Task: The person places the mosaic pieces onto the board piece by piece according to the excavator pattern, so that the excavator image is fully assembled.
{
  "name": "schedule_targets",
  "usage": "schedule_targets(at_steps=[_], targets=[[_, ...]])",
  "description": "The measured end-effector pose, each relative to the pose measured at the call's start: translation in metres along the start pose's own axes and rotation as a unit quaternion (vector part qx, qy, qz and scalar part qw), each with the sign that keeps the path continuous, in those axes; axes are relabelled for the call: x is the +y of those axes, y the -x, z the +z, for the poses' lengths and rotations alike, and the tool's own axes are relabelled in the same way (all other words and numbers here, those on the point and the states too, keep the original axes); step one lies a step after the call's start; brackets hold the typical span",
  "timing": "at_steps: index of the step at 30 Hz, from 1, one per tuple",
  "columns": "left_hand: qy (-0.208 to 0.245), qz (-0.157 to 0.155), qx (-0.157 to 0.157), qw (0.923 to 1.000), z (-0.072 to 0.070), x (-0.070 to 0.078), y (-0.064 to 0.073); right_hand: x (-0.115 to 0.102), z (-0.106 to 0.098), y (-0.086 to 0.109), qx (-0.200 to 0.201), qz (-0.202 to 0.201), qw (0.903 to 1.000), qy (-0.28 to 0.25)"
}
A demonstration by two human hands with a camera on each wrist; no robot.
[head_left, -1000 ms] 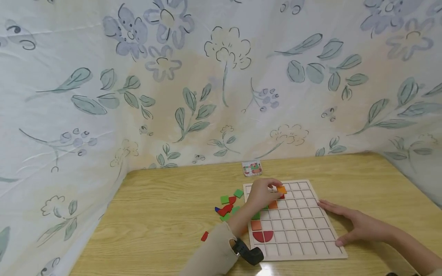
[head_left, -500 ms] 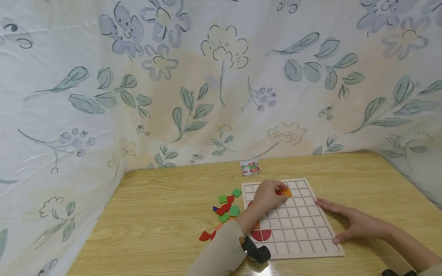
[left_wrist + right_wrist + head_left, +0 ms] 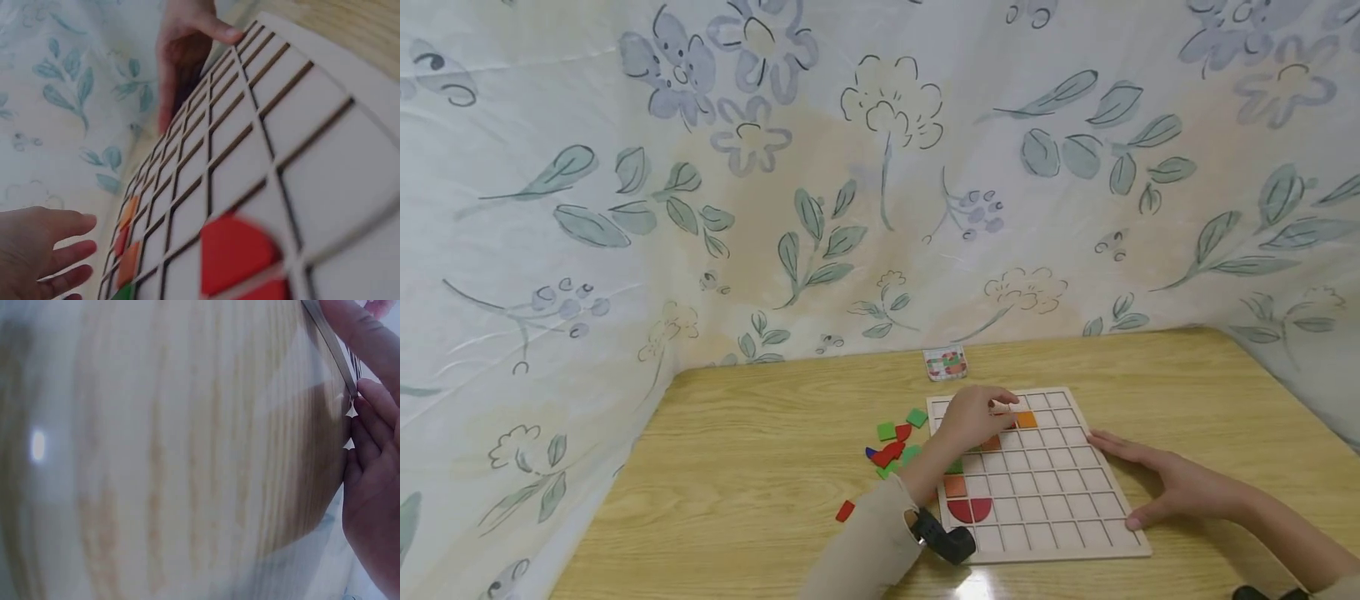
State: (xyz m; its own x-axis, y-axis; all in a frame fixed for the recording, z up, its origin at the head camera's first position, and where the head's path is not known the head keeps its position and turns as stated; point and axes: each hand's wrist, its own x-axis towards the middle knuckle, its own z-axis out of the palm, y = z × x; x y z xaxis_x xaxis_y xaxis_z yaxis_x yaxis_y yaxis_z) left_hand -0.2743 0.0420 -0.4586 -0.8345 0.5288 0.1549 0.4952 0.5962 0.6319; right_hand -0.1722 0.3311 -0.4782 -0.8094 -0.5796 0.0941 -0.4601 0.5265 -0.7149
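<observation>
A pale gridded wooden board [image 3: 1060, 483] lies on the table. My left hand [image 3: 972, 419] hovers over its far left part, beside an orange square tile [image 3: 1027, 420] in a far-row cell. The left wrist view shows those fingers [image 3: 69, 259] apart with nothing between them. A red tile [image 3: 122, 240] sits next to the orange one, partly hidden by the hand in the head view. Two red quarter-round tiles [image 3: 970, 510] form a half circle at the near left. My right hand [image 3: 1183, 492] rests against the board's right edge, thumb and fingers spread.
Loose green, red and blue tiles [image 3: 891, 452] lie left of the board, partly behind the left sleeve. A lone red tile [image 3: 845, 511] is nearer the front. A small pattern card [image 3: 946, 364] lies beyond the board. Floral cloth [image 3: 880, 208] hangs behind the table.
My left hand set the orange square tile down into a cell, let go and drew back slightly left. The right hand stays at the board's edge.
</observation>
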Motion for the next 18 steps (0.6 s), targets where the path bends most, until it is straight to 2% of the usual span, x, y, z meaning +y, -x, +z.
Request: schedule_targets(at_steps=[5,7,11,14,18], targets=[[-0.026,-0.014,-0.026,0.9992,-0.032,-0.021,0.011,0.002,0.001,0.0,-0.002,-0.01,0.9999,0.0],[-0.038,-0.021,-0.024,0.9988,-0.048,-0.032,0.019,0.002,0.001,0.0,-0.003,-0.012,0.9999,0.0],[-0.027,-0.049,-0.009,0.9984,-0.074,-0.055,0.039,0.002,0.001,0.001,0.004,-0.014,0.9999,0.008],[-0.021,-0.063,0.0,0.9978,-0.087,-0.071,0.054,0.003,0.001,0.003,0.013,-0.015,0.9997,0.014],[-0.028,-0.057,0.003,0.998,-0.097,-0.084,0.07,0.002,0.001,0.003,0.016,-0.017,0.9996,0.013]])
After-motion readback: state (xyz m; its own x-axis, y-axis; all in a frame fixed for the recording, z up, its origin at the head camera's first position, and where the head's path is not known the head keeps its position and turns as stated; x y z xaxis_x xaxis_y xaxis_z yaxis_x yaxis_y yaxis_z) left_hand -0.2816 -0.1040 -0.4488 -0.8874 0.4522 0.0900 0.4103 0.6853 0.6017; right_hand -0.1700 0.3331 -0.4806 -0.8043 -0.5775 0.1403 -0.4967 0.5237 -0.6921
